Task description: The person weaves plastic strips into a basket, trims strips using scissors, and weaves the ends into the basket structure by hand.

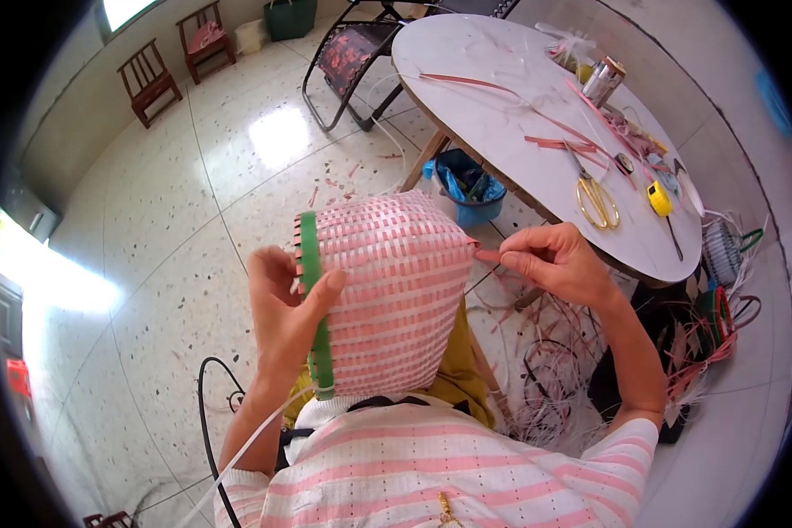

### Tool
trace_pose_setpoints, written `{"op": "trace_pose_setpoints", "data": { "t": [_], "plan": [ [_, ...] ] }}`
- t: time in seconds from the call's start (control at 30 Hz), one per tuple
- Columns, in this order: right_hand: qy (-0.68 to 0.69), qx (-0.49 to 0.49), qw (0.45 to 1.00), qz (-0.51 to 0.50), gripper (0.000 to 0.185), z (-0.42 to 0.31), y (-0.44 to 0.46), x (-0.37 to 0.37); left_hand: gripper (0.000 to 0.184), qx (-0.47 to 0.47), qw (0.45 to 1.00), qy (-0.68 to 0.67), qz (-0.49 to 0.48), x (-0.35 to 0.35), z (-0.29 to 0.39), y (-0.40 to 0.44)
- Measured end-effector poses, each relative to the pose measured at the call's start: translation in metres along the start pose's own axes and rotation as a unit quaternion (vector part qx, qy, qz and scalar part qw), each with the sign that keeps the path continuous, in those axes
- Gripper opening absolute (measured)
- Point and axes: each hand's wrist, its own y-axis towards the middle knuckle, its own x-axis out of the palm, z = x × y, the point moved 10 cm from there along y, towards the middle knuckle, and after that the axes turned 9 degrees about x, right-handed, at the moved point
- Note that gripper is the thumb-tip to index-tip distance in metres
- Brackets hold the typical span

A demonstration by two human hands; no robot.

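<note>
A pink and white woven basket (387, 299) lies on its side across my lap, its green rim band (315, 308) facing left. My left hand (286, 295) grips that rim, thumb on the outside and fingers curled inside the mouth. At the basket's upper right corner a short pink strip (486, 253) sticks out. My right hand (550, 264) pinches the strip's free end between thumb and fingers. From the rim's lower end a white strand (264, 427) runs down to the left.
On the right, the oval table (502, 70) bears gold-handled scissors (597, 201), a yellow tape measure (658, 199), a can (604, 81) and loose pink strips (559, 143). Under its edge stands a blue bin (477, 211). Strip scraps (554, 387) pile on the floor. A folding chair (352, 66) stands behind.
</note>
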Motion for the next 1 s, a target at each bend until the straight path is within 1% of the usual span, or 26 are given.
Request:
{"op": "trace_pose_setpoints", "data": {
  "t": [0.07,0.1,0.13,0.2,0.23,0.3,0.37,0.43,0.53,0.67,0.7,0.77,0.83,1.0],
  "plan": [
    [-0.004,-0.009,1.000,-0.007,0.013,-0.001,0.000,0.001,0.051,-0.126,0.988,-0.092,-0.011,0.010,-0.018,-0.012],
    [-0.022,-0.012,1.000,-0.003,0.012,-0.002,0.000,0.001,0.052,-0.167,0.977,-0.131,-0.020,0.016,-0.019,-0.015],
    [-0.041,-0.014,0.999,0.001,0.012,-0.003,0.000,0.001,0.052,-0.168,0.977,-0.131,-0.021,0.014,-0.017,-0.015],
    [-0.041,-0.017,0.999,0.000,0.012,-0.003,0.002,0.001,0.046,-0.264,0.933,-0.233,-0.070,0.029,-0.028,-0.027],
    [-0.041,-0.021,0.999,-0.001,0.012,-0.004,0.003,0.002,0.046,-0.264,0.934,-0.232,-0.070,0.028,-0.029,-0.027],
    [-0.031,-0.038,0.999,-0.002,0.011,-0.007,0.004,0.004,0.037,-0.295,0.903,-0.304,-0.075,0.036,-0.033,-0.032],
    [-0.023,-0.054,0.998,-0.004,0.011,-0.009,0.003,0.004,0.036,-0.291,0.898,-0.321,-0.073,0.037,-0.031,-0.032],
    [-0.026,-0.058,0.997,-0.031,0.010,-0.013,0.001,0.008,0.036,-0.287,0.894,-0.337,-0.070,0.038,-0.029,-0.031],
    [-0.035,-0.067,0.997,-0.029,0.010,-0.016,0.000,0.008,0.036,-0.284,0.895,-0.336,-0.071,0.036,-0.029,-0.031],
    [-0.041,-0.060,0.997,-0.022,0.010,-0.020,0.001,0.010,0.038,-0.276,0.891,-0.348,-0.092,0.038,-0.025,-0.031],
    [-0.044,-0.071,0.996,-0.019,0.010,-0.023,0.000,0.010,0.039,-0.275,0.889,-0.352,-0.098,0.039,-0.024,-0.031],
    [-0.048,-0.082,0.995,-0.017,0.010,-0.028,-0.001,0.011,0.039,-0.273,0.892,-0.348,-0.092,0.037,-0.025,-0.032],
    [-0.079,-0.068,0.994,-0.021,0.010,-0.030,-0.002,0.015,0.040,-0.272,0.894,-0.344,-0.086,0.035,-0.026,-0.034],
    [-0.045,-0.069,0.996,-0.018,0.010,-0.030,-0.003,0.022,0.040,-0.273,0.890,-0.356,-0.075,0.031,-0.028,-0.036]
  ]
}}
